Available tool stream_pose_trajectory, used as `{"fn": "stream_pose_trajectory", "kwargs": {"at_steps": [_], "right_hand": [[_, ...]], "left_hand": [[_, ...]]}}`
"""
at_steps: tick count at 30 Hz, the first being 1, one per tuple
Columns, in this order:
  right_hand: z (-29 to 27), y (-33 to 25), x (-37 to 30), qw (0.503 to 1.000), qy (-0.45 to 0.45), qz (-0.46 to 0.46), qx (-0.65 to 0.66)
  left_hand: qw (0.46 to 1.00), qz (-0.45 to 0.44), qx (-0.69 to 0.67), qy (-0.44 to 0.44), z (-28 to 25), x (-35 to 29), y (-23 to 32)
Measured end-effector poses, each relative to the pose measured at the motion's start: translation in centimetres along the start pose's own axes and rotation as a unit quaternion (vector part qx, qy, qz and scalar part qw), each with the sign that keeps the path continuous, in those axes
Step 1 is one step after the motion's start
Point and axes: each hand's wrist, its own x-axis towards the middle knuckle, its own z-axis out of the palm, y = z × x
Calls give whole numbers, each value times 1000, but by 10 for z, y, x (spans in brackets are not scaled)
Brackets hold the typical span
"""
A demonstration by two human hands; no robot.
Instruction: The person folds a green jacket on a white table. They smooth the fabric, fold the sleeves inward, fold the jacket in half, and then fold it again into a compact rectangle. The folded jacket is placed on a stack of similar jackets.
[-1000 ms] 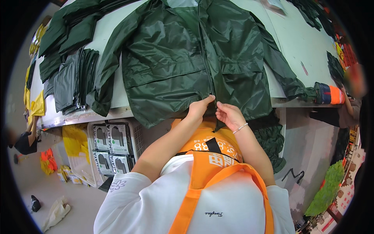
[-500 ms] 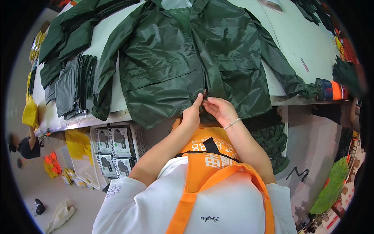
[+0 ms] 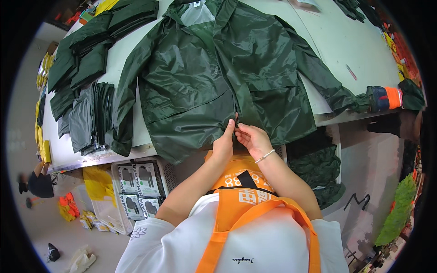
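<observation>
A dark green raincoat jacket [image 3: 182, 100] is spread front up on the table, its collar away from me and its lower hem hanging over the near edge. The front zipper [image 3: 234, 100] runs down its middle. At the zipper's bottom end, my left hand [image 3: 224, 142] is closed, thumb up, on the left front edge. Beside it, my right hand [image 3: 256, 140] pinches the right side of the zipper's end between thumb and fingertips. The fingertips of both hands nearly meet, and they hide the zipper's slider and pin.
Folded dark green garments [image 3: 88, 63] and a stack of dark packs [image 3: 93, 120] lie on the white table [image 3: 364, 59] at left. Below stand a crate of packaged goods [image 3: 139, 182] and a heap of green garments [image 3: 314, 168]. Other people [image 3: 41, 182] work at both sides.
The view has shifted slightly. My right hand's fingers have curled in closer to my left hand, and the two zipper edges look nearer together at the hem.
</observation>
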Motion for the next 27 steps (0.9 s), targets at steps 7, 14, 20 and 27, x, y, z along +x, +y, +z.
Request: {"fn": "stream_pose_trajectory", "kwargs": {"at_steps": [7, 14, 20, 27], "right_hand": [[4, 0, -2, 999, 1, -10, -32], [-1, 5, 0, 995, 24, -61, -73], [-4, -10, -2, 994, 34, -44, -92], [-12, 2, 12, 977, 26, -71, -198]], "left_hand": [[979, -53, 174, 94, 2, -8, 2], [951, -123, 272, 75, 5, -17, 16], [913, -147, 375, 67, 14, -20, 26], [595, 346, 712, -137, -66, 22, -46]]}}
